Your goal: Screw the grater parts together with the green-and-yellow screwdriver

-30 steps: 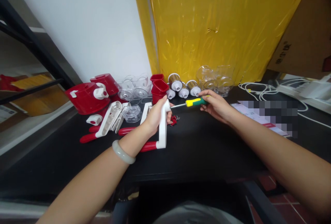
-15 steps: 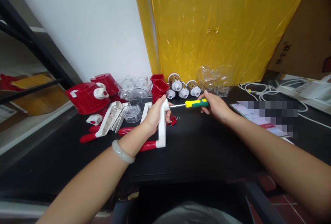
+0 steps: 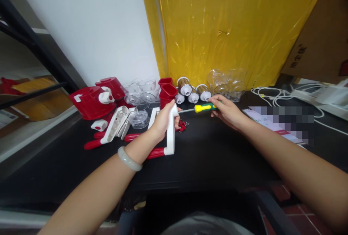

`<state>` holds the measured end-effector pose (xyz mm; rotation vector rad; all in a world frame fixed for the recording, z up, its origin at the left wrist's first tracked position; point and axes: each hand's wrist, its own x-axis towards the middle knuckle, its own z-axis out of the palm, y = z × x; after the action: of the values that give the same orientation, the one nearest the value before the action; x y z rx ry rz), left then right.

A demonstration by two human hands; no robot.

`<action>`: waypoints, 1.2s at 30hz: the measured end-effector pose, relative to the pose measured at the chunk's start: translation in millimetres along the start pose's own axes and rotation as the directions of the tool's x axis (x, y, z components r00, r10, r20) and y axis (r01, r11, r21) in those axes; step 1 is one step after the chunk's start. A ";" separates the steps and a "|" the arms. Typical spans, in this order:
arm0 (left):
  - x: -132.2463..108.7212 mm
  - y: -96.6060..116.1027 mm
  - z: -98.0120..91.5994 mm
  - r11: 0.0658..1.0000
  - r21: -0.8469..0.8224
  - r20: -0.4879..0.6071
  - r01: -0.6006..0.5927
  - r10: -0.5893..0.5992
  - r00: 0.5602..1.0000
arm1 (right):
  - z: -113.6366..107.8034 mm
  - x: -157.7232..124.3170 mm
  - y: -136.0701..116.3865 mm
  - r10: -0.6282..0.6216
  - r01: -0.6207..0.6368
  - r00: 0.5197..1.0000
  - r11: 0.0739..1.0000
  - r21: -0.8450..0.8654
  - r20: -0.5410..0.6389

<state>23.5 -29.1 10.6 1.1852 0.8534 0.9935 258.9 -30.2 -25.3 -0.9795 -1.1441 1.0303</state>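
Observation:
My left hand point(image 3: 162, 120) is closed around the upper end of a white crank arm point(image 3: 170, 133) that has a red handle point(image 3: 156, 153) at its lower end. In my right hand point(image 3: 224, 110) is the green and yellow handle of a screwdriver point(image 3: 202, 108), level and pointing left. Its metal shaft reaches the top end of the crank arm; the tip is hidden there. Small red parts point(image 3: 182, 126) lie on the black table point(image 3: 206, 162) just right of my left fingers.
Red housings point(image 3: 91, 101), white cranks point(image 3: 112, 125) and clear plastic parts point(image 3: 139, 119) stand left. Behind are red chutes point(image 3: 168, 91), metal drums point(image 3: 185, 86) and clear containers point(image 3: 235, 84). White cables point(image 3: 277, 95) and a flat panel with a display point(image 3: 268, 122) lie right.
My right fingers have shifted on the screwdriver's handle, from spread near its end to wrapped further over it. My left hand and the crank arm stay where they were.

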 end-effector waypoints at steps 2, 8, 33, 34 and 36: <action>0.2 -0.3 -0.4 1.000 0.000 0.005 0.004 -0.004 1.000 | 0.8 -0.7 -1.1 0.029 -0.029 0.999 0.998 0.047 -0.013; 0.1 -0.3 -0.2 1.000 0.002 0.009 0.005 -0.005 1.000 | 0.5 -3.4 -4.9 0.038 -0.038 0.999 0.991 0.130 0.001; 0.5 -1.5 -0.6 0.999 0.031 0.000 0.012 -0.012 1.000 | -9.1 -2.2 -2.7 0.000 -0.016 0.996 0.984 0.176 0.090; 0.2 -1.3 -0.1 0.999 0.034 0.002 0.012 -0.012 1.000 | -8.7 -2.2 -2.6 0.001 -0.016 0.996 0.985 0.173 0.088; -0.4 -0.9 0.9 0.999 0.036 0.007 0.009 -0.009 1.000 | -7.9 -1.5 -1.2 -0.007 -0.005 0.996 0.989 0.148 0.084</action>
<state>24.3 -29.9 9.8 1.2135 0.8733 0.9701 266.7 -32.5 -25.7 -0.8236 -1.1195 1.1483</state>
